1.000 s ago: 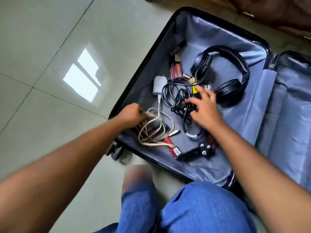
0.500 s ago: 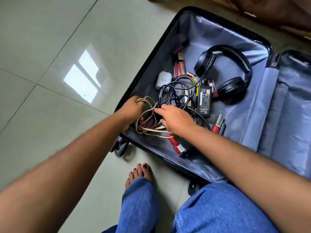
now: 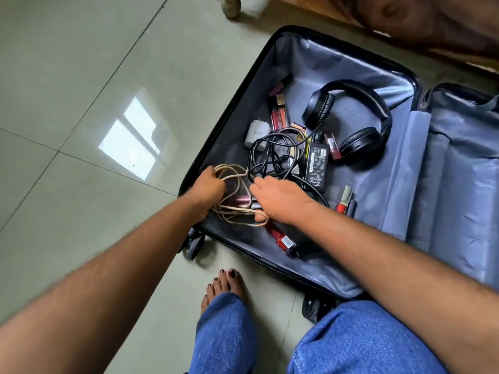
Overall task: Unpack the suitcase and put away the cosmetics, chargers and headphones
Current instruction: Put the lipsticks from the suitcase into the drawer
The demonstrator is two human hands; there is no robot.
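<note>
Tiled floor [image 3: 81, 63], open suitcase [image 3: 270, 49]. Left hand [image 3: 208, 188] grips beige cable [image 3: 235, 209], gathering loops; right hand [image 3: 280, 198] spread, seemingly steadying tangle. Headphones [image 3: 359, 125] untouched.

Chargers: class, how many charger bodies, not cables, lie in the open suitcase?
2: the white plug adapter beside the lip glosses, and the black power brick left of the headphones. Others may hide under the cables.

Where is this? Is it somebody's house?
Probably a room at home, maybe a bedroom. An open suitcase lies on a shiny tiled floor, a wooden furniture leg stands beyond it, and the person is barefoot.
</note>
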